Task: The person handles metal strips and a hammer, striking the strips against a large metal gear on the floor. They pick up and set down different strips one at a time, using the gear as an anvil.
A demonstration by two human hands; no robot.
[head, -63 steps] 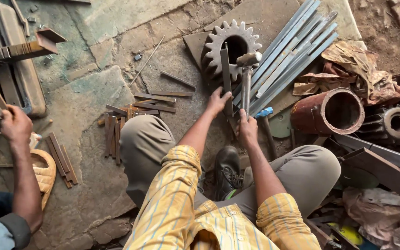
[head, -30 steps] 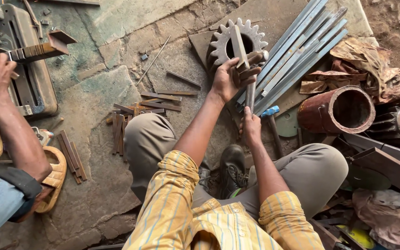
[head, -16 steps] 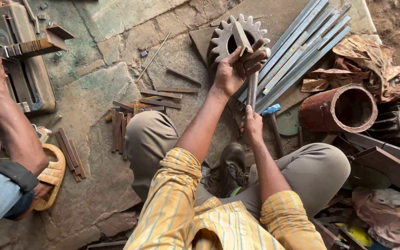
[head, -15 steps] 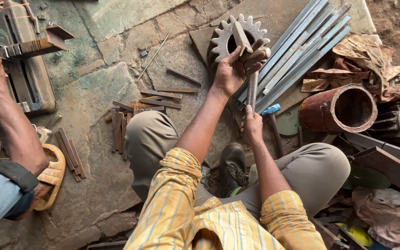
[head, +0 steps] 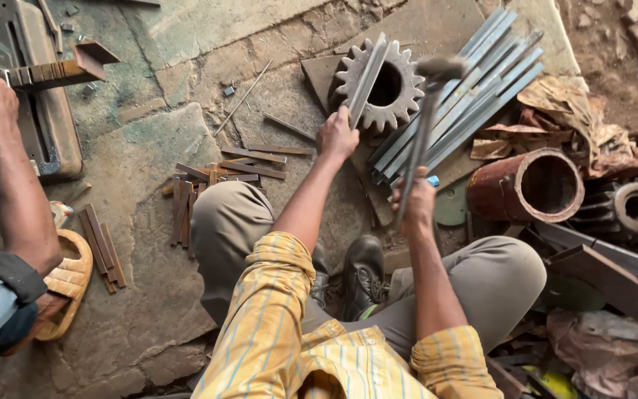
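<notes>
- Here, my left hand (head: 337, 137) pinched a flat strip (head: 367, 81), lying stiff and thin across the gear (head: 407, 89).
- My right hand (head: 416, 203) was closed around the hammer (head: 426, 122) at its lower handle; the head looked heavy.

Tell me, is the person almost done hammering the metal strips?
Probably not. Done: short cut pieces lie scattered on the stone floor. In hand: the left hand holds a strip on the gear wheel; the right hand raises a hammer. Left: a bundle of long strips.
</notes>
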